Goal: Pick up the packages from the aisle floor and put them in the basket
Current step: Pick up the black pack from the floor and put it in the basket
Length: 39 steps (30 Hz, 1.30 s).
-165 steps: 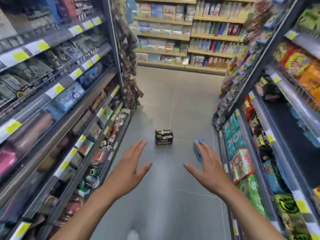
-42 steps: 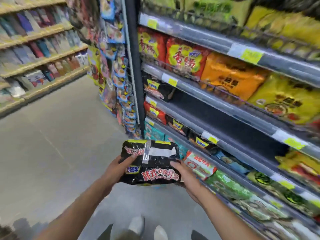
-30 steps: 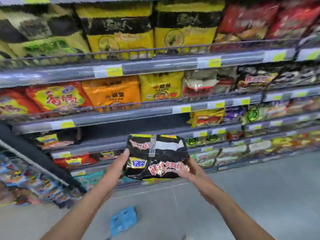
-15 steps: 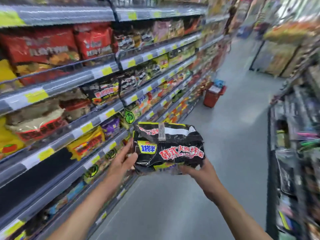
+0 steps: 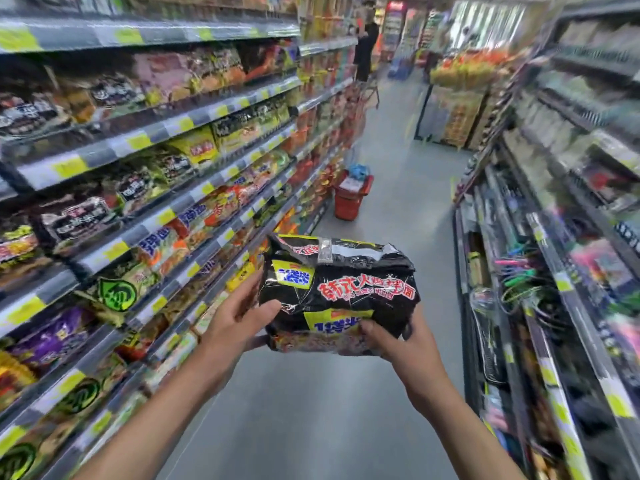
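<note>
I hold a black noodle multipack (image 5: 341,292) with red lettering and yellow labels in front of me, at chest height. My left hand (image 5: 239,323) grips its left end, thumb on the front. My right hand (image 5: 398,344) holds its lower right corner from beneath, thumb on the front edge. A red shopping basket (image 5: 349,199) stands on the aisle floor farther ahead, against the left shelving, with a blue package (image 5: 358,170) showing at its top.
Stocked shelves (image 5: 145,188) line the left side and more shelving (image 5: 554,237) the right, with grey floor (image 5: 398,209) between them. A display stand (image 5: 453,109) sits beyond the basket on the right. A person in dark clothes (image 5: 365,46) stands at the far end.
My view has turned further right, down the aisle, so the red basket is now nearer the middle. Both hands keep the same hold on the black multipack.
</note>
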{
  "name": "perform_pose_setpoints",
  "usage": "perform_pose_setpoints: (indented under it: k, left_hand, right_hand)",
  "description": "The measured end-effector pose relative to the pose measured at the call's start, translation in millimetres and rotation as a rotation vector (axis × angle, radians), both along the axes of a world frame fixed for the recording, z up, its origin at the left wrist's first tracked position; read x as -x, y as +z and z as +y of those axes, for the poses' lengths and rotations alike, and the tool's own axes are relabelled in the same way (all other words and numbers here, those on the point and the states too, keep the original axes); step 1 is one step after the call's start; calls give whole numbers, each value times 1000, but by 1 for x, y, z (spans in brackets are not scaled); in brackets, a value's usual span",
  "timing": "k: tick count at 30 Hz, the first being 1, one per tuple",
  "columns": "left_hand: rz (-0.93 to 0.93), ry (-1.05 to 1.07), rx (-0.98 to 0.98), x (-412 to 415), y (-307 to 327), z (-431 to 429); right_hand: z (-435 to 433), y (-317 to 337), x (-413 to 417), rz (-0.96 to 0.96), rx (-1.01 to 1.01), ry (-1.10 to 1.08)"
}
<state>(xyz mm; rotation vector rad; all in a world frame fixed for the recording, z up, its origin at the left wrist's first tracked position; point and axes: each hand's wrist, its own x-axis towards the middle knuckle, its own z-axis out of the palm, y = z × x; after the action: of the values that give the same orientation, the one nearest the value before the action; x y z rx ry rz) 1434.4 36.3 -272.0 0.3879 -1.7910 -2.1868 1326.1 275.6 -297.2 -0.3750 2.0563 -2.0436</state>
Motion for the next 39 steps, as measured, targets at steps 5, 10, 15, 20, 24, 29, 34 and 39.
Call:
perform_pose_setpoints:
  k: [5, 10, 15, 20, 24, 29, 34, 39]
  left_hand:
    - [-11, -11, -32, 74, -6, -12]
    - [-38, -10, -56, 164, -12, -49]
    - [-28, -90, -28, 267, 2, -86]
    - [-50, -145, -36, 377, 3, -103]
    - [-78, -209, -17, 456, 1, -102]
    - [-99, -235, -21, 575, -14, -93]
    - [-115, -215, -6, 697, -22, -85]
    - [-126, -173, -8, 797, -25, -89]
  right_hand:
    - [-12, -5, 61, -28, 2, -59]
    - [-42, -9, 144, -50, -12, -84]
    - [-75, 3, 240, -48, -28, -117]
    - [-89, 0, 325, -58, -11, -186]
    - [-88, -1, 392, -63, -26, -244]
    - [-78, -14, 502, -72, -39, -282]
    - [-70, -23, 623, -92, -36, -276]
    - [-76, -27, 735, -134, -46, -222]
